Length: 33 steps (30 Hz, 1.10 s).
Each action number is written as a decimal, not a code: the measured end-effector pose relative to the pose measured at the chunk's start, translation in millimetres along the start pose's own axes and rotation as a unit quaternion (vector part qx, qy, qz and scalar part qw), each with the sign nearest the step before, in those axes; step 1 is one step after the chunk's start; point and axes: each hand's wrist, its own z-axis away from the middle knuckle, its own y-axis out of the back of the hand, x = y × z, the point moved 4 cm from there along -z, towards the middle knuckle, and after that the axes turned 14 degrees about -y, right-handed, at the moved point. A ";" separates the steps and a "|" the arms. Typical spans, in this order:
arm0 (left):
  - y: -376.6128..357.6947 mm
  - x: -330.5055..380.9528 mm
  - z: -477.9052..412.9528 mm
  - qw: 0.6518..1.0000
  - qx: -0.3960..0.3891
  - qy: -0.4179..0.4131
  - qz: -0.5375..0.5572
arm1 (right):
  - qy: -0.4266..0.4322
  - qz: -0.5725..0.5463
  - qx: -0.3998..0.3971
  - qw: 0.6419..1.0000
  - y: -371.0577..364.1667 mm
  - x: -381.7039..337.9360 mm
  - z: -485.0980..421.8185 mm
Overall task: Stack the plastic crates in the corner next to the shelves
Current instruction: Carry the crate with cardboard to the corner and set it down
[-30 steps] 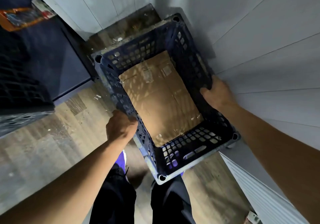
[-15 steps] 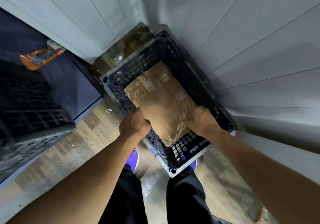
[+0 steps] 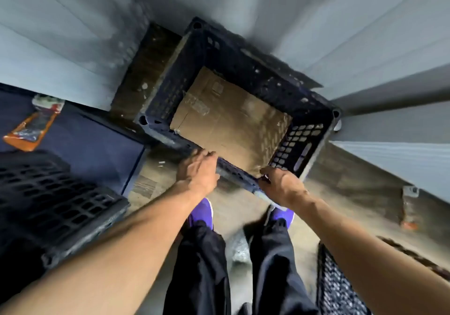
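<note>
Here, in the head view, the plastic crate (image 3: 300, 144) sits on the floor (image 3: 353, 175) where the white walls (image 3: 73, 34) meet, at twelve o'clock from both hands, long axis running ten to four; the left hand (image 3: 198, 172) lies loose-fingered on its near rim, the right hand (image 3: 280, 184) curls round it.

Dark crate (image 3: 56, 200) was cropped by the left edge, mesh crate (image 3: 341, 290) by the bottom, fingers of the right hand (image 3: 280, 185) were blurred on the corner crate (image 3: 243, 54).
</note>
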 end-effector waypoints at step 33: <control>-64.0 34.9 -53.4 0.973 -0.051 -0.116 -0.195 | 0.041 0.065 0.088 0.993 -64.9 64.7 -34.8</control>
